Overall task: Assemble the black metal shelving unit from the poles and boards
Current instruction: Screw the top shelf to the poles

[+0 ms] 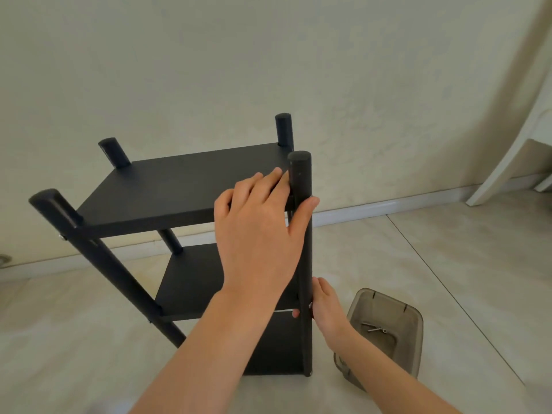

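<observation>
I see the black shelf unit (191, 285) standing upright on the tiled floor (448, 264), close to the pale wall (268, 55), with three boards set between four poles. The left hand (257, 228) lies on the top board (179, 186) at its near right corner, fingers stretched flat over the board and thumb hooked round the front right pole (300, 174), so the pole sits in the fork between thumb and index finger. Lower down, at the level of the middle board, the right hand (327, 306) is wrapped round the same pole (one fingertip shows on the pole's far side). The front left pole (89, 246) slants away in the wide lens, and the two back poles stick up past the top board. Just right of the unit on the floor is a grey plastic tub (413, 333) with a few small metal pieces (373, 327) in it. A white chair (513, 144) stands at the far right by the wall.
</observation>
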Tool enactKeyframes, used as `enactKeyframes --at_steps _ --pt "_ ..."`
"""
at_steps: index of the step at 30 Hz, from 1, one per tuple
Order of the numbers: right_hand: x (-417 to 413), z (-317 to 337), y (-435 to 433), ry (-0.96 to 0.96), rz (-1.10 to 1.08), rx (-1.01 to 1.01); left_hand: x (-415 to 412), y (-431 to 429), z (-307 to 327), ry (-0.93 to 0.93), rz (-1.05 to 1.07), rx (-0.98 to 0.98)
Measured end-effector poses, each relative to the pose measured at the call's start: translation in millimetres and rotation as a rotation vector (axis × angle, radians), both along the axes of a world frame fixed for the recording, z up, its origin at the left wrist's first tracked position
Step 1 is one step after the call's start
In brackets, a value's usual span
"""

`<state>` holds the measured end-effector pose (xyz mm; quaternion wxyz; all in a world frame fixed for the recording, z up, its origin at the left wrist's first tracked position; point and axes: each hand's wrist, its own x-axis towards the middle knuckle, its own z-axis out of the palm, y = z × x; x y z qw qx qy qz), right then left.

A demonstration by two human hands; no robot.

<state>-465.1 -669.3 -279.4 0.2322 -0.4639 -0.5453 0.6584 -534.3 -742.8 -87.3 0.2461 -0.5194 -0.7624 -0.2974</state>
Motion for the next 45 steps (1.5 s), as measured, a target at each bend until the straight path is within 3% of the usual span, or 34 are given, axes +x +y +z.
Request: enactKeyframes --at_steps 7,17,25,28,31,36,40,45 --pt "-7 17 -3 0.035 0.06 -0.028 -13 -11 12 -0.008 0.029 0.007" --pt "-48 78 -5 -0.09 0.256 0.235 -77 -54 47 -0.184 0.168 0.198" --pt "-91 108 -19 -0.133 0.351 0.367 -124 -120 48 -0.445 0.177 0.366" --pt "-104 111 -29 -0.191 0.45 0.512 -135 -148 47 -0.55 0.161 0.403" --pt "-116 111 -35 -0.322 0.577 0.666 -147 -176 52 -0.734 0.135 0.425" --pt "-124 107 -31 -0.397 0.587 0.761 -166 -205 41 -1.014 0.17 0.483" --pt "-116 101 -20 -0.483 0.587 0.854 -169 -207 23 -1.175 0.205 0.459" --pt "-94 88 -4 -0.483 0.568 0.832 -174 -207 -7 -1.363 0.267 0.399"
